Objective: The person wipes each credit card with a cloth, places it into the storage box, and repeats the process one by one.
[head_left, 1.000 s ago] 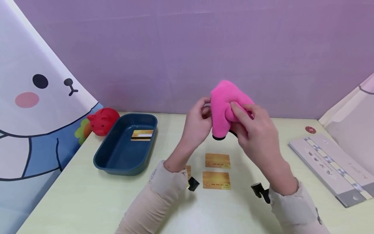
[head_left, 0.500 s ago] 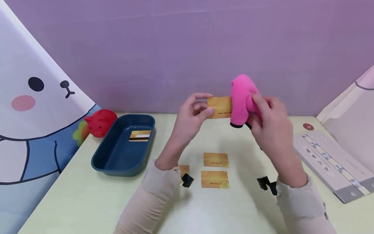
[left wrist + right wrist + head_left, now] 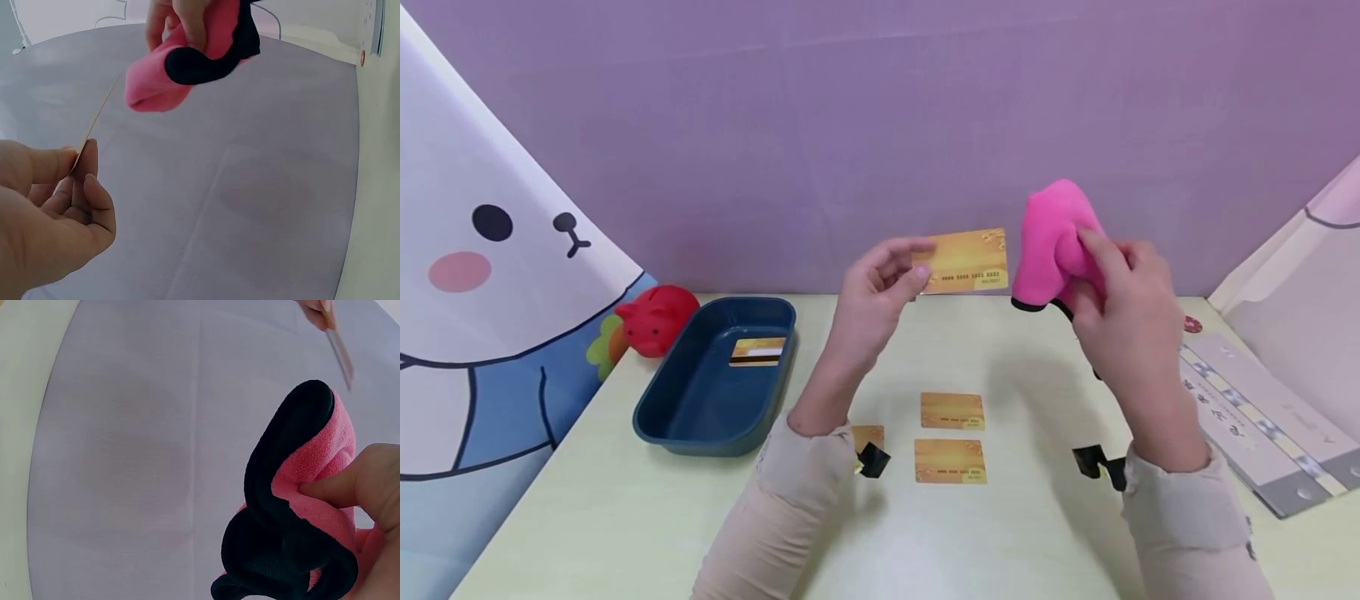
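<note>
In the head view, we see both hands raised above the table (image 3: 625,517), apart from each other. The left hand (image 3: 868,292) pinches a card (image 3: 967,259) by its left end, thumb in front. The right hand (image 3: 1131,321) leans to the left and grips a bunched cloth (image 3: 1051,242). The card is gold, with a row of dark digits low on its face; the cloth is bright pink with black edging. The card is held between the hands, just left of the cloth and apart from it. Nearer us, two more gold cards (image 3: 951,462) lie on the table.

In the left wrist view, we see the card edge-on, a thin tilted line clamped in the left hand, with the cloth farther off to the right.

In the right wrist view, we see the right thumb press into the pink folds, wide black edging curving round them; the card is blurred at the far right.
</note>
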A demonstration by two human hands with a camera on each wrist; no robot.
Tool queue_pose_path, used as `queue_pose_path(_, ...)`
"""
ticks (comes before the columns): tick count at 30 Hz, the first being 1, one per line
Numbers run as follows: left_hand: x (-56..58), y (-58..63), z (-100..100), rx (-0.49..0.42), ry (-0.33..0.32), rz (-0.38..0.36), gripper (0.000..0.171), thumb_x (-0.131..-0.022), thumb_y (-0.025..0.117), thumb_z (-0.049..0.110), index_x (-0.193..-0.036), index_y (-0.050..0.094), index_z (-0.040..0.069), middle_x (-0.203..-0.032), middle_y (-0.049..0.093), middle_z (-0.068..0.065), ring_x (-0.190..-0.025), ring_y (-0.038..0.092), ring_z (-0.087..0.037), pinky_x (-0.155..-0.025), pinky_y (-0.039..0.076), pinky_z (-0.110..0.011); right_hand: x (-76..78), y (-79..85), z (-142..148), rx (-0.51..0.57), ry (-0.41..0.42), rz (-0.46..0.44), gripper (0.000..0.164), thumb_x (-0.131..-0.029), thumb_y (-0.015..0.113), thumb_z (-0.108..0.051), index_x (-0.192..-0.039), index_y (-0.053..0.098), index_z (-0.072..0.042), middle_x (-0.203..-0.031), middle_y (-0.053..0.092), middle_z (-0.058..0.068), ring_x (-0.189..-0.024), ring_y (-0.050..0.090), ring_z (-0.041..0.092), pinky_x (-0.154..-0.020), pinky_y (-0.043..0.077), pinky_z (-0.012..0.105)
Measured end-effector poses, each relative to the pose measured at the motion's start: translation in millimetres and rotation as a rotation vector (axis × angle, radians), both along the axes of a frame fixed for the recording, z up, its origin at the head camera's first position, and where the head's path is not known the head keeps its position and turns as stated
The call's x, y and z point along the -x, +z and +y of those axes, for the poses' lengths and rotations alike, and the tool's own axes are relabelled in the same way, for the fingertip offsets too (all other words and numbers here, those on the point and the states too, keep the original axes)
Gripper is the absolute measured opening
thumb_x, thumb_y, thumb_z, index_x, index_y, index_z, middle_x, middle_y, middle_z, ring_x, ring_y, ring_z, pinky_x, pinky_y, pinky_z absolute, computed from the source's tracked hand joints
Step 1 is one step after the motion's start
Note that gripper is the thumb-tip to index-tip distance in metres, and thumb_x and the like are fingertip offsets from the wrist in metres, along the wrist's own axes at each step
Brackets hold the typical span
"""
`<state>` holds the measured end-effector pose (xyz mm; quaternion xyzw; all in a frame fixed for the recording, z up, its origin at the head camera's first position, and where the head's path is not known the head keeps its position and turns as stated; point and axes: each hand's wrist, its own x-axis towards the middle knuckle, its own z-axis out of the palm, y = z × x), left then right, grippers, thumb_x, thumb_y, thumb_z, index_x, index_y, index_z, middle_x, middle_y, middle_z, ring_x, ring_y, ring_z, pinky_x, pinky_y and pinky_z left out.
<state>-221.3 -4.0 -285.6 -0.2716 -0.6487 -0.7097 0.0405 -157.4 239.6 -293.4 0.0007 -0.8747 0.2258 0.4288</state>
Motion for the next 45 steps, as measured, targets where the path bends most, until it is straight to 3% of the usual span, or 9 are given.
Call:
queue_pose_path(6,2.1,0.1,-4.5,0.108,-0.042,0.007,0.04,-0.097,0.064,0.006,-0.137,0.061,0.006,-0.133,0.06,-0.005,-0.104,0.056,-0.015,-0.082,0.047,-0.023,-5.0,5.7,4.6,0.015,0.005,0.056,0.044,-0.093,0.059,-0.006,-0.136,0.062,-0.011,-0.115,0.059,0.03,-0.109,0.053,0.046,-0.078,0.043,0.064)
queue_pose_path(10,4.1,0.4,-5.2,0.154,-0.048,0.054,0.049,-0.096,0.061,-0.001,-0.144,0.055,0.009,-0.145,0.054,-0.004,-0.115,0.055,-0.022,-0.085,0.046,-0.028,-8.9,11.3,9.7,0.032,-0.023,0.093,0.042,-0.093,0.059,-0.007,-0.135,0.063,-0.01,-0.115,0.058,0.032,-0.109,0.054,0.045,-0.08,0.044,0.063)
queue_pose_path(15,5.5,-3.5,-1.5,0.16,0.052,0.056,0.029,-0.103,0.056,0.011,-0.13,0.065,0.008,-0.116,0.07,-0.01,-0.101,0.065,-0.016,-0.083,0.051,-0.034,-11.7,16.1,10.9,0.071,-0.03,0.108,0.042,-0.093,0.059,-0.009,-0.135,0.063,-0.013,-0.114,0.056,0.033,-0.11,0.053,0.043,-0.08,0.041,0.059)
queue_pose_path(19,6.0,-5.9,-1.1,0.169,0.11,0.035,0.023,-0.103,0.058,0.023,-0.115,0.069,0.006,-0.085,0.062,-0.007,-0.075,0.054,-0.02,-0.065,0.041,-0.027,-12.6,17.1,8.9,0.072,-0.023,0.112,0.041,-0.093,0.059,-0.009,-0.134,0.064,-0.013,-0.114,0.057,0.033,-0.11,0.053,0.042,-0.08,0.041,0.058)
queue_pose_path(22,6.2,-5.9,-1.7,0.182,0.134,0.017,0.026,-0.102,0.059,0.027,-0.113,0.069,0.005,-0.09,0.059,-0.006,-0.073,0.045,-0.022,-0.061,0.033,-0.026,-12.4,17.7,8.0,0.068,-0.02,0.116,0.041,-0.093,0.059,-0.009,-0.134,0.064,-0.012,-0.115,0.057,0.032,-0.11,0.053,0.042,-0.081,0.041,0.059)
queue_pose_path(29,5.8,-4.2,0.9,0.167,0.081,-0.024,0.031,-0.104,0.053,0.014,-0.132,0.059,0.003,-0.116,0.064,-0.014,-0.091,0.058,-0.019,-0.077,0.051,-0.025,-13.1,18.3,6.7,0.061,-0.013,0.115,0.041,-0.093,0.059,-0.009,-0.134,0.063,-0.011,-0.115,0.057,0.033,-0.109,0.053,0.043,-0.08,0.04,0.058)
queue_pose_path(32,5.6,-3.9,2.2,0.143,0.073,-0.021,0.033,-0.103,0.053,0.01,-0.136,0.056,0.004,-0.115,0.065,-0.014,-0.092,0.059,-0.019,-0.077,0.051,-0.025,-13.7,18.7,6.2,0.061,-0.015,0.113,0.041,-0.093,0.059,-0.009,-0.134,0.063,-0.011,-0.115,0.057,0.033,-0.109,0.054,0.043,-0.079,0.04,0.059)
queue_pose_path(38,6.3,-5.3,2.1,0.065,0.097,0.008,0.043,-0.1,0.058,0.004,-0.141,0.049,0.011,-0.091,0.066,-0.016,-0.082,0.054,-0.023,-0.072,0.042,-0.027,-15.1,18.8,4.4,0.064,-0.012,0.117,0.042,-0.093,0.06,-0.008,-0.134,0.063,-0.011,-0.116,0.058,0.032,-0.109,0.054,0.042,-0.078,0.04,0.058)
queue_pose_path(45,7.4,-7.9,1.9,0.044,0.133,0.06,0.035,-0.099,0.059,0.004,-0.133,0.058,0.012,-0.089,0.067,-0.017,-0.072,0.051,-0.026,-0.066,0.041,-0.026,-17.9,18.8,-4.6,0.072,0.021,0.166,0.04,-0.091,0.062,-0.008,-0.131,0.066,-0.011,-0.112,0.059,0.03,-0.108,0.054,0.041,-0.078,0.039,0.057)
